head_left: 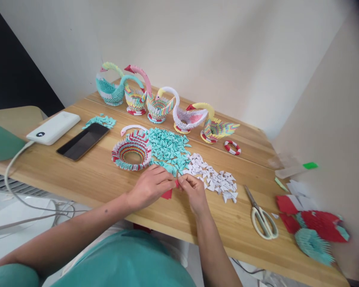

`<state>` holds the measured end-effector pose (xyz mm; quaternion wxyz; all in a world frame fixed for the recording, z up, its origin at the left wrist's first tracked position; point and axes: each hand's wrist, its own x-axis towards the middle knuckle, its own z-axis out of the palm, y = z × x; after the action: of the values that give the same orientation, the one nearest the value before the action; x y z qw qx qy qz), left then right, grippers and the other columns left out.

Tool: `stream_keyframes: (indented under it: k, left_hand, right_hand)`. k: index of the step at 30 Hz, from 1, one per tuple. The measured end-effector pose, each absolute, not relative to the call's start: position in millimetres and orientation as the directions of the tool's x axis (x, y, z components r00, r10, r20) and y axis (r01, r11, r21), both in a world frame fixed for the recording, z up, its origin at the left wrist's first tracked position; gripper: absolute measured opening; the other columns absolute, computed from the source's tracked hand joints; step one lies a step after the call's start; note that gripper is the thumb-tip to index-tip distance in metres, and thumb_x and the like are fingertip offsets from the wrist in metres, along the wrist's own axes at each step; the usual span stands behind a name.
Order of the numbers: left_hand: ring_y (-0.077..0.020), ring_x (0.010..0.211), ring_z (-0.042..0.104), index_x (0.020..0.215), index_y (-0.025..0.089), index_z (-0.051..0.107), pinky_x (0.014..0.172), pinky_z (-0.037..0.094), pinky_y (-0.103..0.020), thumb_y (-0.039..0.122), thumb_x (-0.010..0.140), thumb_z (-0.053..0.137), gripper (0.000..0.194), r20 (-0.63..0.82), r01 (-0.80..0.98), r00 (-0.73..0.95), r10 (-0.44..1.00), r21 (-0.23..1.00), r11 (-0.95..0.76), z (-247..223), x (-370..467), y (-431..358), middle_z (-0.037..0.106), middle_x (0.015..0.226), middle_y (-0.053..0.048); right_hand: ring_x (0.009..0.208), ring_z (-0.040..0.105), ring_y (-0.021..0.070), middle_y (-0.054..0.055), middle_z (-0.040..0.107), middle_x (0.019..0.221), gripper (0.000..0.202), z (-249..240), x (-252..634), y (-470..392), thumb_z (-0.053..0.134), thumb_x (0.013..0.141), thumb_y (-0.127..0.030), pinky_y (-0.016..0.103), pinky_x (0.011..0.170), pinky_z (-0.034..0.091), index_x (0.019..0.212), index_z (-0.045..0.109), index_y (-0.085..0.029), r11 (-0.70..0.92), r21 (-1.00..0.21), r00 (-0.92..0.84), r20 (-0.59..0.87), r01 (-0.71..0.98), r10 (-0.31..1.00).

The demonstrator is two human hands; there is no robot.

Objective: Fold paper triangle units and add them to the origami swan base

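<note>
Both hands meet over the front of the table, their fingertips pinched around a small piece of red paper. My left hand comes in from the left, fingers bent and closed on that piece. My right hand pinches it from the other side with thumb and forefinger. Under the left hand lies a red paper sheet, partly hidden. Just beyond the hands spreads a pile of turquoise folded paper triangles, with white folded triangles to its right. A round striped paper basket stands left of the turquoise pile.
Several paper swans line the back of the table. A phone and a white power bank with a cable lie left. Scissors, a red-and-white ring and red paper pieces are on the right.
</note>
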<state>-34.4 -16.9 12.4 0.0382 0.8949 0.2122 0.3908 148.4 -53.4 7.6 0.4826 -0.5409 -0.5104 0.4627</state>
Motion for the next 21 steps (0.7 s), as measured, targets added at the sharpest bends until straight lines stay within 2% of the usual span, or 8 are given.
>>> stream_keyframes:
  k: [6,11,13,18,21]
  left_hand:
    - [-0.0148,0.08,0.055,0.091,0.017,0.065,0.072,0.034,-0.031,0.018,0.095,0.051,0.014,0.682,0.33,0.612,0.4,0.24,-0.913,13.3,-34.8,-16.5,0.071,0.087,-0.003]
    - [-0.0149,0.077,0.056,0.081,0.015,0.062,0.072,0.036,-0.03,0.021,0.095,0.051,0.019,0.659,0.382,0.57,0.49,0.316,-0.869,14.8,-32.9,-20.0,0.069,0.083,-0.004]
    - [-0.0153,0.077,0.057,0.079,0.016,0.061,0.072,0.037,-0.03,0.023,0.095,0.051,0.02,0.62,0.387,0.558,0.551,0.394,-0.834,13.7,-32.5,-20.7,0.069,0.083,-0.004]
    - [-0.0146,0.079,0.058,0.079,0.017,0.06,0.073,0.041,-0.026,0.018,0.088,0.059,0.009,0.424,0.297,0.513,0.746,0.728,-0.618,9.3,-31.3,-20.3,0.065,0.081,-0.002]
    - [-0.013,0.071,0.056,0.079,0.016,0.062,0.066,0.041,-0.023,0.019,0.085,0.061,0.007,0.303,0.284,0.467,0.831,0.838,-0.465,9.0,-28.7,-21.2,0.064,0.075,0.0]
  right_hand:
    - [0.053,0.041,0.0112,-0.004,0.049,0.054,0.03,6.1,148.0,-53.9,0.062,0.082,-0.039,0.025,0.054,0.032,0.061,0.057,-0.018,-0.008,-0.996,0.036,-0.005,0.087,0.999]
    - [0.054,0.037,0.0105,-0.005,0.045,0.056,0.03,6.0,148.2,-55.5,0.06,0.084,-0.039,0.024,0.054,0.031,0.063,0.056,-0.019,0.058,-0.981,0.044,0.067,0.188,0.997]
    - [0.055,0.038,0.0106,-0.004,0.046,0.058,0.029,6.9,147.9,-56.7,0.058,0.086,-0.038,0.024,0.055,0.032,0.064,0.057,-0.019,0.086,-0.966,0.036,0.098,0.242,0.995]
    - [0.056,0.041,0.0113,-0.004,0.049,0.059,0.027,9.9,146.2,-58.7,0.056,0.087,-0.035,0.025,0.057,0.033,0.066,0.057,-0.019,0.141,-0.925,0.029,0.162,0.351,0.986]
    - [0.059,0.045,0.0121,-0.003,0.052,0.061,0.026,10.7,145.3,-58.3,0.055,0.088,-0.034,0.025,0.059,0.035,0.066,0.058,-0.019,0.164,-0.905,0.018,0.186,0.392,0.982]
